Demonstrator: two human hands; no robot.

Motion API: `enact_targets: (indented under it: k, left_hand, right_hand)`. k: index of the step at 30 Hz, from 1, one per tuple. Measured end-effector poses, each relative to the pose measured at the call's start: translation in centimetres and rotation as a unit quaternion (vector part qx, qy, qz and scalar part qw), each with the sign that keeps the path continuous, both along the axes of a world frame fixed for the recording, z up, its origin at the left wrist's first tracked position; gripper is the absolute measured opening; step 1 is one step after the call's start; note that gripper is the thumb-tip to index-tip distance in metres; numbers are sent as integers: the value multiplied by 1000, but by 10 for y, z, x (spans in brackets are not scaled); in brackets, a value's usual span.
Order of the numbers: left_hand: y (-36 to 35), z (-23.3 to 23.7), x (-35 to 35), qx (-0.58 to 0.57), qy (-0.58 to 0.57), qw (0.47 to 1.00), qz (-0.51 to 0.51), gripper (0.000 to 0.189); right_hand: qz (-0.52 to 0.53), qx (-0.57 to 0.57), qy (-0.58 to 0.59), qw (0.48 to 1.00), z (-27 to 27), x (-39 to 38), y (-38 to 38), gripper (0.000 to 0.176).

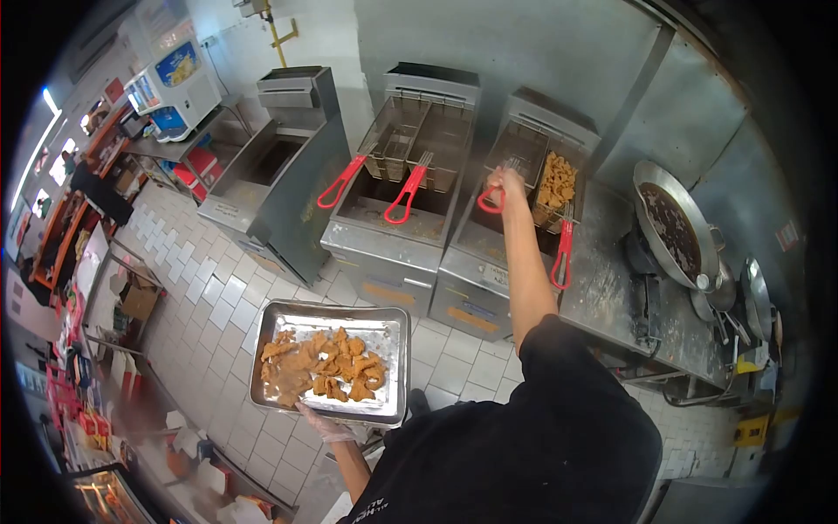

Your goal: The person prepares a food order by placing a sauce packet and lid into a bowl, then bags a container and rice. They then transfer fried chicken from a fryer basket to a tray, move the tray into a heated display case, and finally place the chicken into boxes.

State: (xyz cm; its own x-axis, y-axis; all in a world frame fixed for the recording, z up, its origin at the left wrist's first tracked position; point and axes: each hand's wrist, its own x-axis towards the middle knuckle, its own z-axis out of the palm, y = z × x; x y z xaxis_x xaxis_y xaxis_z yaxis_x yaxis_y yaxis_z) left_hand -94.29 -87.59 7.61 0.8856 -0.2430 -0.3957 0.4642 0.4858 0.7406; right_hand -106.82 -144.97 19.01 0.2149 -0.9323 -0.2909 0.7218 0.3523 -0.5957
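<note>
Head view — gloved left hand [325, 428] grips a rectangular steel tray [398, 349] of breaded chicken [323, 367], near left; right hand [506, 182] clasps a red-handled wire fryer basket [517, 155], far.

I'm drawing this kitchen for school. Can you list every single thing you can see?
steel deep fryers: three, grey, in a row at back
wire fryer baskets with red handles: four, silver and red, on the fryers
golden fried pieces: one heap, golden, in the rightmost basket
rectangular steel tray: one, silver, near front
orange-brown breaded pieces: many, orange-brown, on the tray
round steel wok: one, grey, dark liquid inside, far right
left hand: one, clear glove, under tray's near edge
right hand: one, bare, gripping a red basket handle
</note>
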Motion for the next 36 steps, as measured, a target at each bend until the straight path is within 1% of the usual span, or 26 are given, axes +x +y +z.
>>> enact_targets:
  k: [3, 5, 6, 7, 9, 10, 11, 12, 13, 14, 16, 17, 18, 19, 20, 21, 22, 23, 24, 25, 27, 29, 31, 34, 35, 36]
  left_hand:
    - [-1, -6, 9, 35, -21, 999, 10, 76]
    - [1, -12, 15, 53, -55, 997, 12, 77]
    - [2, -13, 17, 30, -12, 999, 8, 74]
    - [2, -12, 20, 34, -9, 999, -5, 74]
    - [0, -8, 18, 65, -49, 997, 0, 74]
    - [-7, 14, 12, 103, -40, 994, 1, 77]
    - [-5, 0, 18, 104, -37, 994, -8, 77]
    - [0, -23, 30, 63, -40, 997, -21, 78]
    - [-2, -24, 34, 20, -43, 998, -32, 79]
    - [-3, -26, 33, 21, -40, 998, -35, 79]
    - [-15, 9, 21, 139, -37, 990, 8, 77]
    - [-13, 4, 24, 138, -36, 990, 6, 77]
    - [-12, -6, 29, 105, -41, 993, -18, 78]
    - [-9, -18, 36, 71, -47, 996, -41, 79]
    - [-4, -31, 41, 60, -24, 997, -52, 81]
    - [0, -43, 46, 56, -23, 997, -48, 81]
    - [3, -53, 48, 33, -36, 997, -65, 82]
    - [4, -56, 49, 10, -50, 995, -81, 82]
    - [-1, -50, 46, 6, -53, 996, -73, 82]
    - [-5, -34, 41, 16, -44, 996, -81, 85]
    - [-4, -16, 36, 27, -36, 995, -87, 89]
    - [-4, -13, 30, 26, -20, 995, -90, 91]
    - [-6, -14, 29, 13, -19, 996, -86, 90]
    - [-1, -20, 29, 54, -34, 993, -97, 88]
    - [0, -21, 27, 75, -31, 991, -103, 87]
    - [-7, -1, 16, 79, -28, 991, -103, 85]
  right_hand:
    - [0, 4, -3, 1000, -25, 2, 7, 10]
    - [53, 14, 17, 998, -44, -9, 19, 22]
    - [86, 1, 16, 996, -56, -22, 20, 26]
    - [73, 6, 19, 997, -64, -35, 18, 26]
    - [131, -28, 129, 983, -59, -59, 29, 25]
    - [125, -77, 239, 960, -30, -66, 58, 33]
    - [117, -73, 243, 960, -14, -81, 75, 33]
    - [-35, -227, 468, 854, -3, -96, 87, 40]
    - [-179, -357, 643, 653, 1, -110, 92, 48]
    - [-180, -354, 646, 652, 1, -127, 87, 48]
    - [-72, -168, 609, 771, -4, -175, 64, 53]
    - [-19, -73, 576, 814, -6, -194, 50, 55]
    - [34, 19, 533, 845, -8, -202, 40, 58]
    - [33, 16, 533, 845, -14, -203, 33, 58]
    - [29, 60, 338, 939, -20, -200, 26, 54]
    - [27, 101, 127, 986, -29, -197, 16, 50]
    - [32, 97, 129, 986, -47, -203, -1, 50]
    - [99, 93, 45, 990, -68, -216, -23, 42]
    - [168, 89, -41, 981, -75, -219, -41, 34]
    - [176, 86, -43, 980, -64, -212, -44, 34]
    - [76, 44, 131, 988, -49, -208, -44, 22]
    - [76, 42, 132, 987, -36, -208, -44, 24]
    - [72, 31, 178, 981, -30, -210, -34, 24]
    - [68, -20, 191, 979, -16, -227, -18, 22]
    - [69, -12, 196, 978, -13, -240, -5, 22]
    - [84, -45, 204, 974, -7, -254, 8, 22]
